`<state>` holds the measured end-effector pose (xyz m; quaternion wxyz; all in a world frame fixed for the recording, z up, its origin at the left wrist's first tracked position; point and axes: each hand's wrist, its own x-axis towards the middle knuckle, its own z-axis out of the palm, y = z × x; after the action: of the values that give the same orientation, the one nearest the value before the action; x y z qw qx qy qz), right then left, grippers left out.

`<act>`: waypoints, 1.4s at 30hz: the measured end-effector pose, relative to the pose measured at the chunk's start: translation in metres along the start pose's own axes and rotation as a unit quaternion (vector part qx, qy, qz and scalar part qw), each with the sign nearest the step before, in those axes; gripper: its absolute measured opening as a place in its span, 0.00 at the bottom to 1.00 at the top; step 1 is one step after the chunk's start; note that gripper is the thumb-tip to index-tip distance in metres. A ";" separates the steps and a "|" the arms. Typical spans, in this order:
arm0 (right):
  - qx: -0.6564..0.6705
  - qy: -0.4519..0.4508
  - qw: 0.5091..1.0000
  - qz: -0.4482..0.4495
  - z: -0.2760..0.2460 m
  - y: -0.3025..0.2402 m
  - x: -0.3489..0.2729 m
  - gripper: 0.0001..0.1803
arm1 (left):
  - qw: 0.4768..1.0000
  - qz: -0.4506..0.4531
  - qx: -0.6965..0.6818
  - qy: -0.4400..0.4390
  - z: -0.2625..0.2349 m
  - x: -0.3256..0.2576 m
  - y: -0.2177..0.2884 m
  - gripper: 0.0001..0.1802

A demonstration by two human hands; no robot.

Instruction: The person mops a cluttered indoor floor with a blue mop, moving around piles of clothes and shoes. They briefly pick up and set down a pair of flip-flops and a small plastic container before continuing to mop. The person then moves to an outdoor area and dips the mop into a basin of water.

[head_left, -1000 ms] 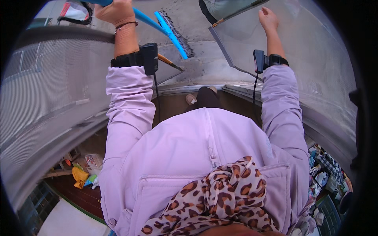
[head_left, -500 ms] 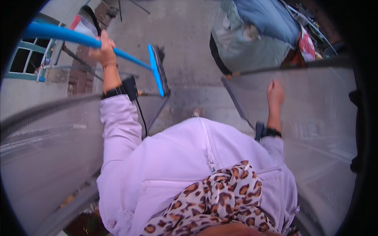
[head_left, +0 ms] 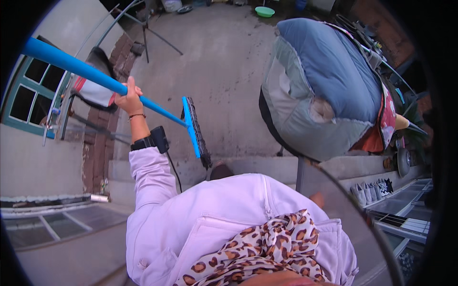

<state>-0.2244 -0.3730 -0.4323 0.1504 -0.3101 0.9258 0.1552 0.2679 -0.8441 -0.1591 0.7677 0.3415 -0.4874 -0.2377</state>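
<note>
My left hand (head_left: 129, 99) is wrapped around the blue handle of a long broom (head_left: 164, 112). That handle slants from the upper left down to a crosswise head, a blue bar with a dark fuzzy strip along it. The head hangs in front of my body, over the concrete ground. Of my right hand (head_left: 316, 199), only a small patch of skin shows beside my jacket, partly behind a translucent screen curtain (head_left: 338, 209); its fingers are hidden. A black device with a cable is strapped to my left wrist.
A thick grey-blue quilt (head_left: 329, 71) hangs over a rack at the right. Shoes (head_left: 369, 190) stand in a row on a step (head_left: 267, 167). At the left, a cloth (head_left: 98, 88) hangs on a metal frame by a green window (head_left: 36, 90). A green basin (head_left: 265, 11) lies far ahead.
The screen curtains at both sides have dropped back, and more of the yard shows. My right hand has come down beside my body. My left hand keeps its hold on the broom.
</note>
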 end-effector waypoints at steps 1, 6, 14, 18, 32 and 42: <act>-0.018 -0.014 1.000 -0.022 0.023 -0.008 0.002 0.17 | 1.000 0.010 -0.007 -0.007 0.007 0.009 -0.013 0.17; -0.066 -0.161 0.970 -0.172 0.131 -0.115 0.089 0.17 | 0.989 -0.006 -0.125 -0.081 0.006 0.059 -0.108 0.15; 0.152 -0.142 0.948 -0.240 0.101 -0.302 0.238 0.17 | 0.976 0.094 -0.159 -0.115 0.038 0.143 -0.213 0.12; 0.396 -0.199 0.880 -0.173 0.022 -0.405 0.320 0.21 | 0.974 0.081 -0.162 -0.138 0.089 0.181 -0.295 0.14; 0.222 -0.092 0.897 -0.370 -0.134 -0.649 0.558 0.22 | 0.985 -0.019 -0.082 -0.151 0.313 0.277 -0.576 0.14; 0.498 0.062 0.846 -0.180 -0.262 -0.702 0.729 0.18 | 0.938 -0.029 0.095 -0.332 0.587 0.284 -0.848 0.14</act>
<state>-0.3918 -1.3899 -0.6045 0.2522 -0.3636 0.8141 -0.3760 -0.1768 -1.7682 -0.4628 0.5185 0.3287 -0.7249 -0.3124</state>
